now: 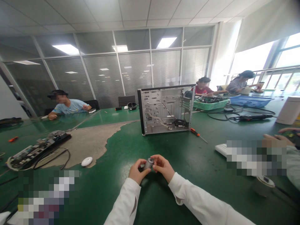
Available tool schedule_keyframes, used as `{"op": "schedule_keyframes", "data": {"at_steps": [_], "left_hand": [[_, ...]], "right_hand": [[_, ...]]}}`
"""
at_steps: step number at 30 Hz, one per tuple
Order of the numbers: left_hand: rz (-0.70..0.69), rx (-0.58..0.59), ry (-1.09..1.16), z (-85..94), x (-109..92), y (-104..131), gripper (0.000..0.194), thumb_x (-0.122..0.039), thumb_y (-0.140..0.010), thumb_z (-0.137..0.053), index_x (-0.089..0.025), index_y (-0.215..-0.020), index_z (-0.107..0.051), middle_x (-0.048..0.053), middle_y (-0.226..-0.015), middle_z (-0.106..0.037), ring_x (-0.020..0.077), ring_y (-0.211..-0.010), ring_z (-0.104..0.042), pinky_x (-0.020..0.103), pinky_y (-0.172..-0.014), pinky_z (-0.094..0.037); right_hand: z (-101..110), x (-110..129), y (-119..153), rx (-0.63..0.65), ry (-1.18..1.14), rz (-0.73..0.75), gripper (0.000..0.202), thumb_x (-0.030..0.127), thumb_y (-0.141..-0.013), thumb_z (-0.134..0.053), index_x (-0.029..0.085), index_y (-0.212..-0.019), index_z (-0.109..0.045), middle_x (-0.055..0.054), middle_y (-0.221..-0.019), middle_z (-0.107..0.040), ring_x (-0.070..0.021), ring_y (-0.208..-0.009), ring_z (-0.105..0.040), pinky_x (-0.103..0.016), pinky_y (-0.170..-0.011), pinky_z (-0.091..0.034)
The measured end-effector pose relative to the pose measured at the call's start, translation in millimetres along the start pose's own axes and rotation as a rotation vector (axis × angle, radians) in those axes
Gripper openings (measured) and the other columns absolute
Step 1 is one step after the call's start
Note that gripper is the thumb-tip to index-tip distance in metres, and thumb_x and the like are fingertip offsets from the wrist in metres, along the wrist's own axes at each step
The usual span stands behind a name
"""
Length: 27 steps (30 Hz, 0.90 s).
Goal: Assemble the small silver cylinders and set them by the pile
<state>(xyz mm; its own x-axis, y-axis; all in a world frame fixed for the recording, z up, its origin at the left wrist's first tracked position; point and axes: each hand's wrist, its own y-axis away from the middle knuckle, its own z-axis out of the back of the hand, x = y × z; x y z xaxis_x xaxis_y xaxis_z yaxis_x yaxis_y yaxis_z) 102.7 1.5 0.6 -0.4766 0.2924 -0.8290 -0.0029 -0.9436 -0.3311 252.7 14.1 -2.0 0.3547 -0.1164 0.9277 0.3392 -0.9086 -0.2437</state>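
A small grey cylinder (149, 163) is held above the green table, near the middle of the view. My left hand (138, 171) wraps its thumb and fingers round the cylinder's body. The fingertips of my right hand (162, 166) pinch at the cylinder's upper right end; whether they hold a separate small part cannot be made out. Beyond my hands an open computer case (167, 109) stands upright, with cables inside. An orange-handled screwdriver (195, 132) lies beside its right lower corner.
A long circuit assembly (38, 148) and a white round object (87, 161) lie left on the green table (126, 153). Green (211, 105) and blue (250, 101) baskets stand back right. People sit around; another person's hands are at the right edge.
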Motion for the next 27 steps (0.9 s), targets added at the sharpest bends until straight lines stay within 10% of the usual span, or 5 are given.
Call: {"op": "schedule_keyframes", "data": {"at_steps": [17,27], "left_hand": [[-0.075,-0.011,0.043,0.4,2,-1,0.023,-0.019,-0.054,-0.058,-0.017,-0.077,-0.052,0.003,-0.080,-0.054,0.0183,-0.077,-0.052,0.029,-0.065,-0.041],[0.000,-0.010,0.067,2.5,0,0,0.030,-0.020,-0.050,-0.064,-0.017,-0.078,-0.054,0.003,-0.078,-0.060,0.0191,-0.077,-0.054,0.031,-0.068,-0.041]], "right_hand": [[-6,-6,7,0.133,0.239,0.016,0.043,0.019,-0.062,-0.055,0.020,-0.103,-0.042,0.004,-0.063,-0.049,-0.0071,-0.053,-0.045,-0.023,-0.055,-0.036],[-9,4,10,-0.010,0.389,0.121,0.029,0.022,-0.065,-0.053,0.020,-0.093,-0.052,0.001,-0.067,-0.051,-0.0091,-0.058,-0.045,-0.022,-0.052,-0.035]]}}
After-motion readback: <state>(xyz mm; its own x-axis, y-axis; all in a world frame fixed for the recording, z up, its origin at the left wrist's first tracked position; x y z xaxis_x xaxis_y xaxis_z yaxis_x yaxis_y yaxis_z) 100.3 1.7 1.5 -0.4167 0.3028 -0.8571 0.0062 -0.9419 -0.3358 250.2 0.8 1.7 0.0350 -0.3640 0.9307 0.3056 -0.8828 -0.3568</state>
